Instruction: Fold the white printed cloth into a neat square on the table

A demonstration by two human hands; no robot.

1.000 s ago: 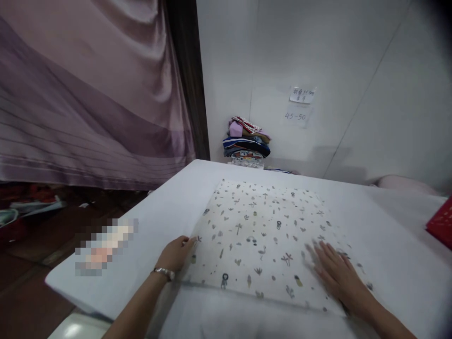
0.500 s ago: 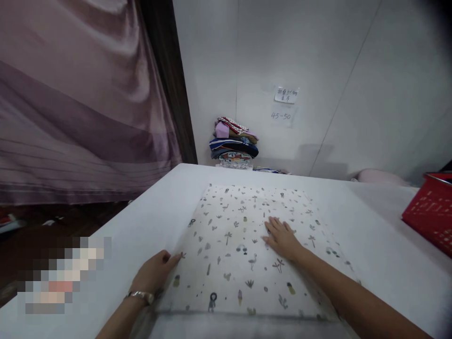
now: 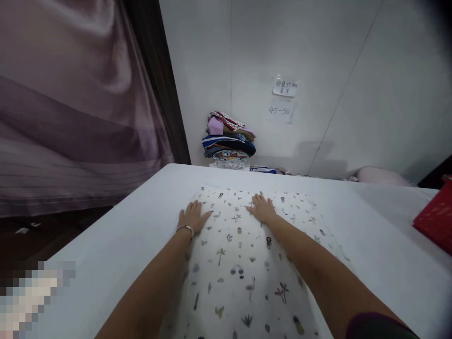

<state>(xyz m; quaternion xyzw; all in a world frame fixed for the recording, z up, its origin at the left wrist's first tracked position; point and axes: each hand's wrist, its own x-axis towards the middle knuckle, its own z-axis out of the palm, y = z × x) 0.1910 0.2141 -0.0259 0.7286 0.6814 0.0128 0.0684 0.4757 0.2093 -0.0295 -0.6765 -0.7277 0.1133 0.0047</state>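
Observation:
A white cloth (image 3: 233, 263) printed with palms, flamingos, cacti and pineapples lies spread on the white table (image 3: 141, 207). Its near end runs out of the bottom of the view. My left hand (image 3: 192, 217), with a bracelet at the wrist, rests on the cloth's left edge near the far end, fingers apart. On the upper middle of the cloth, my right hand (image 3: 262, 208) lies flat with its fingers spread. Both forearms cover parts of the cloth's sides.
Folded fabrics (image 3: 229, 139) are stacked beyond the table's far edge, against the wall. A red basket (image 3: 436, 219) stands at the right. A pinkish curtain (image 3: 70, 117) hangs on the left. Paper notes (image 3: 284, 88) are stuck to the wall. A pale rounded item (image 3: 381, 175) lies far right.
Both hands have moved forward, away from me, over the cloth; the left travelled farther, from the near left edge. The cloth's near edge has gone out of view.

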